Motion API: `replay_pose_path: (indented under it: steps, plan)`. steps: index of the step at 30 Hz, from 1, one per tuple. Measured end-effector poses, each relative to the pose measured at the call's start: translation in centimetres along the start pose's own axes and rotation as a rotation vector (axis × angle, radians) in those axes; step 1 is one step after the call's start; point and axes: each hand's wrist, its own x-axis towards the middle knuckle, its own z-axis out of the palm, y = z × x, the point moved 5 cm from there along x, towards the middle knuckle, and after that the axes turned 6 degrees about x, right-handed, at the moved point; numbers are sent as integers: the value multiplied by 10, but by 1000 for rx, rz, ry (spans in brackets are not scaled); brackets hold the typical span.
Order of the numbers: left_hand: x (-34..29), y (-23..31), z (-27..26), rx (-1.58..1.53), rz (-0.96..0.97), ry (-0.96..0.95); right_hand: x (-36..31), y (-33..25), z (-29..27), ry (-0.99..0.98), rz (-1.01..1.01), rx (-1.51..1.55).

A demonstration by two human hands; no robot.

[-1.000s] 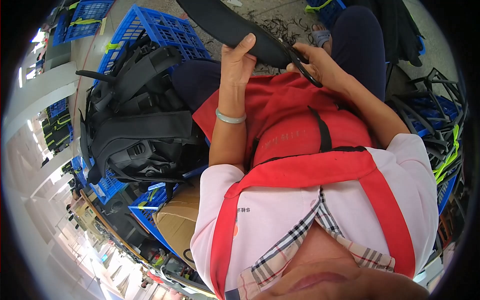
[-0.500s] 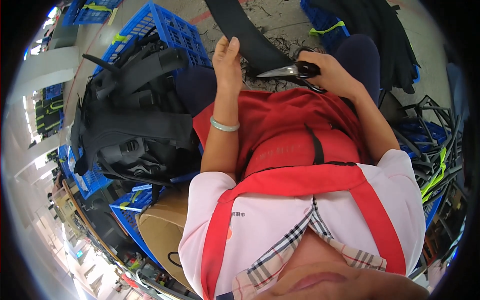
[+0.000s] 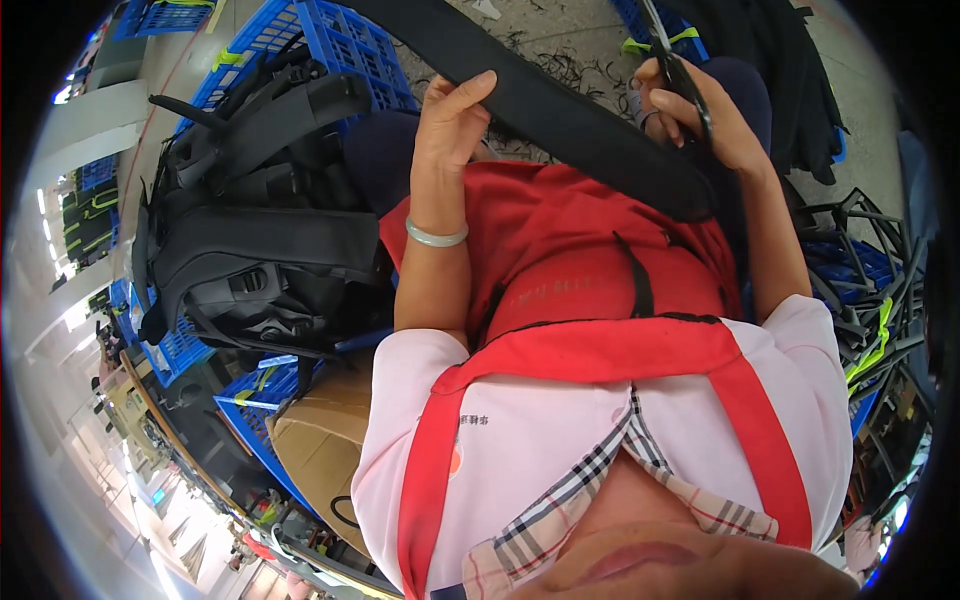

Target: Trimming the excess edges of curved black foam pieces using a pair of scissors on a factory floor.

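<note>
A long black padded strap (image 3: pixel 570 120) slants from the upper left down across my lap, its rounded end lying over the red apron (image 3: pixel 600 260). My left hand (image 3: pixel 445 125) grips the strap at its near edge, the thumb on top and the other fingers partly hidden. On the right, my right hand (image 3: pixel 725 125) is closed round a pair of black-handled scissors (image 3: pixel 670 60). The scissors stand apart from the strap, blades upward toward the far edge of the view. My fingers and the viewing angle partly hide their handles.
Black straps with buckles (image 3: pixel 260 240) are heaped at the left by a blue crate (image 3: pixel 350 50). A cardboard box (image 3: pixel 320 430) stands below them. Black fabric pieces (image 3: pixel 770 70) hang at the far right, black strips (image 3: pixel 870 260) nearer. Dark scraps (image 3: pixel 570 70) litter the floor.
The strap has shifted right and nearer, its end now over my lap. My right hand has moved right with the scissors, whose blades swung from pointing left to pointing up.
</note>
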Motion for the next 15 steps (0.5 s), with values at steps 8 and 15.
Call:
replay_pose_path:
  steps: [8,15]
  plan:
    - [-3,-4,11,-32,-77,37,0,25,41,-3,-152,-363]
    - [-4,-16,12,-80,-54,1,4,24,53,-50,-21,-447]
